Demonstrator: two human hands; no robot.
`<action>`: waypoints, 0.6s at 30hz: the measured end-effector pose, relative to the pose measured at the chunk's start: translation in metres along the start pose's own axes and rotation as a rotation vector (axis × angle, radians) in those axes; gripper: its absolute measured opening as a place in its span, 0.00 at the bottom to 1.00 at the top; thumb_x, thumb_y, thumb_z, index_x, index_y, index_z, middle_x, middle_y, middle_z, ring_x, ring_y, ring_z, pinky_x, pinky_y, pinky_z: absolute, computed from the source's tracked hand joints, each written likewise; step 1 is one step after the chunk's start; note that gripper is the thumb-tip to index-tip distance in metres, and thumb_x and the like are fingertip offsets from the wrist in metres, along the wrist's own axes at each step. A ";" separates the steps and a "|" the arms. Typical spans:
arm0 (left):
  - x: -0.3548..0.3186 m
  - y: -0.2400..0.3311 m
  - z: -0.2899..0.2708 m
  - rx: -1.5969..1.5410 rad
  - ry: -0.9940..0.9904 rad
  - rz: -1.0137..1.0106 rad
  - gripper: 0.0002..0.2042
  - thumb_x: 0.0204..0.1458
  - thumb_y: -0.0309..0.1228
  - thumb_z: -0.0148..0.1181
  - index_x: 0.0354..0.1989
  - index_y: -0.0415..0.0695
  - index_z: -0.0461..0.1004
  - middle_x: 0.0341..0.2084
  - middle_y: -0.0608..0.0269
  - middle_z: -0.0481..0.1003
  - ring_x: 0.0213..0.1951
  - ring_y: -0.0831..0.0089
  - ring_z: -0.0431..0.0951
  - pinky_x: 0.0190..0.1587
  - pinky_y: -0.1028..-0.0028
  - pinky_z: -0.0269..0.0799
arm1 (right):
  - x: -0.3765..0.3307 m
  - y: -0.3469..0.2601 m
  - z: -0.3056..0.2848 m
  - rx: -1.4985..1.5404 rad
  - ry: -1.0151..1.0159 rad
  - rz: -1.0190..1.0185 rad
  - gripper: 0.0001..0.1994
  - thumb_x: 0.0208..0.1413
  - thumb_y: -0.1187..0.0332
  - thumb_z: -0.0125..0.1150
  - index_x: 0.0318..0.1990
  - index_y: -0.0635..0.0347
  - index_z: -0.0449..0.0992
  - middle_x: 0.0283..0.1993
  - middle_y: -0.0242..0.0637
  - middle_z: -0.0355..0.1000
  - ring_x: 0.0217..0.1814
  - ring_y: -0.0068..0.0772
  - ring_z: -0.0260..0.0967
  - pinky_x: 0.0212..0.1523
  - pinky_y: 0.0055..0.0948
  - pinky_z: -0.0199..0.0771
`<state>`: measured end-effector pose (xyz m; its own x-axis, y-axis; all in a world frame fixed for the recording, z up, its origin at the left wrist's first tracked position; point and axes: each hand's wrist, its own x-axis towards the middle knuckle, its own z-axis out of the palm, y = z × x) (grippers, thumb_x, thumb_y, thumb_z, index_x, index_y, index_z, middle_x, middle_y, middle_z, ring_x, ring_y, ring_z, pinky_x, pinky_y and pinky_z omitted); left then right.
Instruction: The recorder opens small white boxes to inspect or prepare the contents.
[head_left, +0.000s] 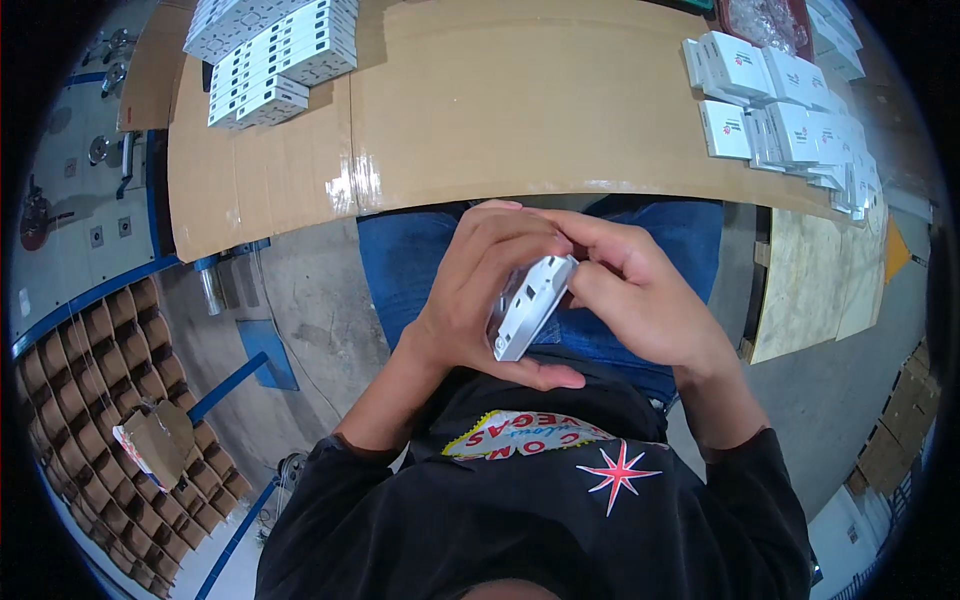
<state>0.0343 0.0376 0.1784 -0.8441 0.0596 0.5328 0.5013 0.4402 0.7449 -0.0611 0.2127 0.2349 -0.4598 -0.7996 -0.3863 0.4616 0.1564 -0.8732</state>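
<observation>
Concrete floor (320, 310) below; cardboard-covered table (540, 110) ahead, with stacked white units (280, 75) at far left and small white boxes (790, 115) at right. Slotted white casing (535, 305) held clear of the table, over the lap, tilted, in front of the dark shirt (450, 520). Cradled in left hand (470, 285): fingers curled around one side, thumb stretched out past the lower end. Right hand (640, 300) bent in at the upper end, thumb and forefinger drawn close together. Step, as judged: close two-handed work on the casing's upper end. Next move calls for a steady left cradle and small, exact right-finger action. Hidden: palm-side face, most right fingertips. Cannot tell whether pinching the casing or merely resting against it. Stacked units cut off by the upper edge.
</observation>
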 end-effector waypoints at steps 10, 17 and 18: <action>-0.002 -0.010 0.003 -0.475 0.169 -0.320 0.59 0.22 0.47 0.89 0.68 0.37 0.62 0.58 0.54 0.66 0.57 0.60 0.72 0.62 0.64 0.65 | -0.003 0.006 0.001 0.221 0.090 0.132 0.32 0.68 0.69 0.60 0.76 0.64 0.54 0.67 0.46 0.69 0.61 0.25 0.71 0.59 0.27 0.74; 0.010 -0.002 -0.003 -0.268 -0.048 -0.388 0.60 0.32 0.36 0.86 0.76 0.42 0.52 0.60 0.51 0.60 0.61 0.59 0.66 0.62 0.63 0.65 | -0.001 0.022 0.005 0.232 0.032 0.110 0.31 0.68 0.68 0.61 0.74 0.67 0.57 0.61 0.46 0.73 0.59 0.28 0.73 0.59 0.28 0.74; 0.011 -0.001 -0.005 -0.267 -0.081 -0.412 0.60 0.33 0.35 0.85 0.77 0.42 0.50 0.59 0.50 0.61 0.60 0.58 0.67 0.62 0.63 0.65 | -0.001 0.024 0.003 0.233 0.031 0.110 0.31 0.68 0.68 0.61 0.74 0.67 0.57 0.61 0.46 0.73 0.59 0.28 0.73 0.59 0.28 0.74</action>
<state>0.0258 0.0336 0.1855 -0.9891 0.0028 0.1475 0.1451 0.1979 0.9694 -0.0471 0.2153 0.2154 -0.4184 -0.7664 -0.4875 0.6708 0.1011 -0.7347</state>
